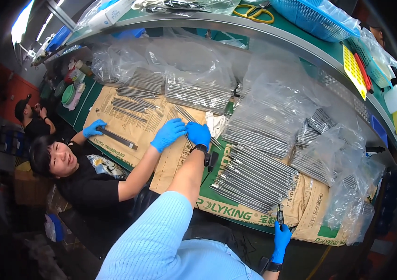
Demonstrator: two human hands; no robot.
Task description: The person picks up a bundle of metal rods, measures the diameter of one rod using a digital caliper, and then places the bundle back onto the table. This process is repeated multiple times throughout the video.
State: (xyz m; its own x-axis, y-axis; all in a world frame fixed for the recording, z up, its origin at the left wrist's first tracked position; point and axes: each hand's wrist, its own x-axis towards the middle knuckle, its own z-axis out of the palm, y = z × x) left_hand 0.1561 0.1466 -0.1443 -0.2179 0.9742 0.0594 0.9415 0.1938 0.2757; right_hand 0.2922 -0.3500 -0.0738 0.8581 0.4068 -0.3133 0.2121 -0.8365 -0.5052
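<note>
My left hand (198,134), in a blue glove, is lowered onto a few thin metal rods (182,113) on the brown paper. Its fingers are bent and pressed together; what they grip is hidden beneath them. Low on the right, my gloved right hand (281,239) is closed around a small black measuring tool that looks like a caliper (280,216), its tip by the near end of a wide row of metal rods (254,179). Beside my left hand is a co-worker's gloved hand (168,134). Their other hand (94,129) rests at the end of a dark flat bar (118,138).
Clear plastic bags (273,93) cover more rod stacks (198,91) along the back. A white cloth (215,124) lies between them. The overhead shelf (236,22) carries scissors (253,14) and a blue basket (320,21). Another person (35,119) is at far left.
</note>
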